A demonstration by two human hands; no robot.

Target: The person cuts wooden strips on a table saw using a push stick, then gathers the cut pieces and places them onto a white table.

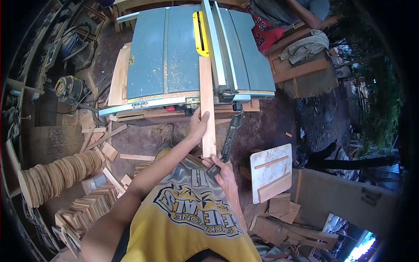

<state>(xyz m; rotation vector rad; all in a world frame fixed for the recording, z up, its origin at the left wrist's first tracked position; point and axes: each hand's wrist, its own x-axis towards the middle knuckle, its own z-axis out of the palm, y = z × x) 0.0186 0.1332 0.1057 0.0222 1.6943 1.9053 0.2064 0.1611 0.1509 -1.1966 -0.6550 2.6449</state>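
A long, narrow wooden board lies along the rip fence of a table saw. Its far end reaches the yellow throat plate, and its near end overhangs the front rail. My left hand grips the board's left edge just in front of the saw, thumb on top. At the near end, my right hand is closed around the handle of a black push stick, its fingers also touching the board. The stick points forward, right of the board. Sawdust speckles the saw table.
A person in a red garment is beyond the saw's right side. Round wooden discs and stacked wood pieces lie at left, near a shop vacuum. A white panel carrying wood strips is at right.
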